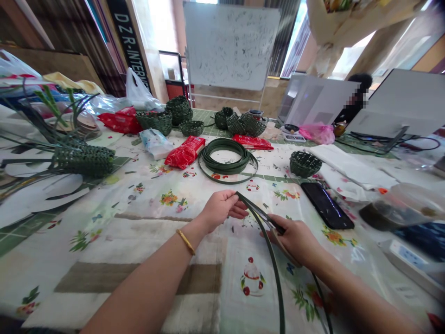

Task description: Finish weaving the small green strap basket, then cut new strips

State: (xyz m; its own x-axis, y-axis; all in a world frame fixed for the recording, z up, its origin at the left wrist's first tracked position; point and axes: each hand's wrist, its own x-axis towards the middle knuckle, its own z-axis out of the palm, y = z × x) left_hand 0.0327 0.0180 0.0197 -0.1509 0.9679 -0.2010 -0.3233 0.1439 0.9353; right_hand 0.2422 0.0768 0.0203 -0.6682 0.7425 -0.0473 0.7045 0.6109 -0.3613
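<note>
My left hand [222, 208] pinches the end of a flat dark green strip [273, 264] between thumb and fingers. From there the strip bends down to the table's front edge. Close on the right, my right hand [295, 236] is closed around what look like scissors [267, 219], with a dark grip and a shiny blade lying along the strip near its held end. Its fingers partly hide the tool. A second thin green length [321, 301] hangs below the right wrist. Beyond both hands lies a coil of green strip [225, 157].
Small woven green baskets [305, 164] stand at the back and right; a larger unfinished one [83, 160] lies left. Red packets [185, 152] sit near the coil. A black phone [327, 205], a plastic tub [399, 206] and a power strip [410, 260] lie right.
</note>
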